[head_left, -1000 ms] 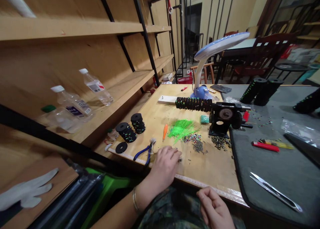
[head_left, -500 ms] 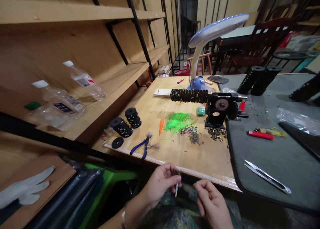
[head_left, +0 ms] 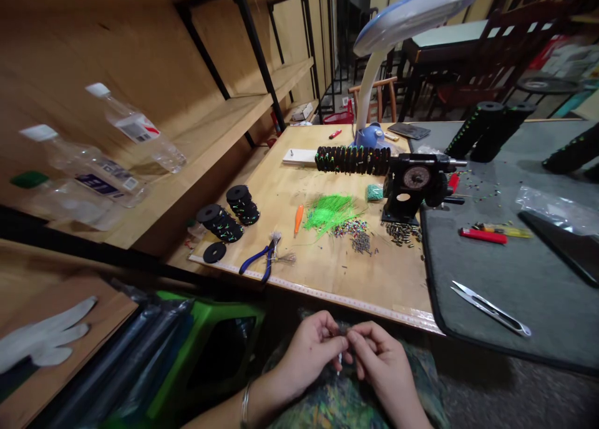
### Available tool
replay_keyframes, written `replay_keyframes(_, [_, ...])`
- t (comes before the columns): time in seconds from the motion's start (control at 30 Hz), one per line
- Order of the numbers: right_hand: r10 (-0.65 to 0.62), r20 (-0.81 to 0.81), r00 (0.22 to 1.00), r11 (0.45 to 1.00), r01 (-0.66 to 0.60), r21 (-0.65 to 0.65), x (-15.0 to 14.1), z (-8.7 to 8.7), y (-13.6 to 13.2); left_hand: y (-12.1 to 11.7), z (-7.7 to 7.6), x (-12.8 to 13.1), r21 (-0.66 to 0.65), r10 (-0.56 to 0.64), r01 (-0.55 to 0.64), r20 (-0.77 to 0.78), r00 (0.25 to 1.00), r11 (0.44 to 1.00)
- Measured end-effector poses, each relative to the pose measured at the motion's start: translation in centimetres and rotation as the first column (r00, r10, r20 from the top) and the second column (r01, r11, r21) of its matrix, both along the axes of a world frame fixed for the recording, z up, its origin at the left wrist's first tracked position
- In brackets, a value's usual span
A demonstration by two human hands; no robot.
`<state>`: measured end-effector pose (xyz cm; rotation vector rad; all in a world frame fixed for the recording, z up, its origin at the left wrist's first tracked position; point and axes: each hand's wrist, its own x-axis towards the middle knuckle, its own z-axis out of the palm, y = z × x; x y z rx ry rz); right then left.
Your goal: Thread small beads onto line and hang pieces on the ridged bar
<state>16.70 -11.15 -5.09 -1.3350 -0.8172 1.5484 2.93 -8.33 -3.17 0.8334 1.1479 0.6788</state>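
Observation:
My left hand [head_left: 312, 351] and my right hand [head_left: 379, 361] meet over my lap, below the front edge of the wooden worktable [head_left: 374, 279]. Both pinch a tiny pale piece [head_left: 340, 356] between their fingertips; I cannot make out what it is. On the table ahead lie blue pliers [head_left: 259, 261], a tuft of green filaments [head_left: 330, 212], a scatter of small beads [head_left: 358, 235] and an orange tool [head_left: 297, 218]. A black winder [head_left: 412, 188] holds a rod of stacked black discs [head_left: 352, 159].
Black disc stacks [head_left: 229, 213] sit at the table's left. A grey mat [head_left: 510, 273] on the right carries snips [head_left: 491, 308], a red lighter [head_left: 482, 235] and black foam rolls [head_left: 491, 129]. A desk lamp [head_left: 397, 35] stands behind. Water bottles [head_left: 107, 160] lie on the shelf; a white glove [head_left: 42, 341] lies lower left.
My left hand left the table near the pliers and drew back to my lap with a small piece. My right hand came up to meet it. The view tilted downward.

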Motion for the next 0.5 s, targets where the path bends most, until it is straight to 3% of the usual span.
replay_keyframes(0.33, [0.009, 0.148, 0.989, 0.999, -0.016, 0.046, 0.06, -0.75, -0.17, -0.31, -0.19, 0.76, 0.08, 0.053, -0.041, -0.153, 0.987, 0.996])
replay_keyframes(0.5, [-0.011, 0.147, 0.989, 1.0, 0.007, 0.028, 0.07, -0.85, -0.08, -0.29, -0.33, 0.71, 0.06, 0.045, -0.04, -0.087, 0.995, 0.997])
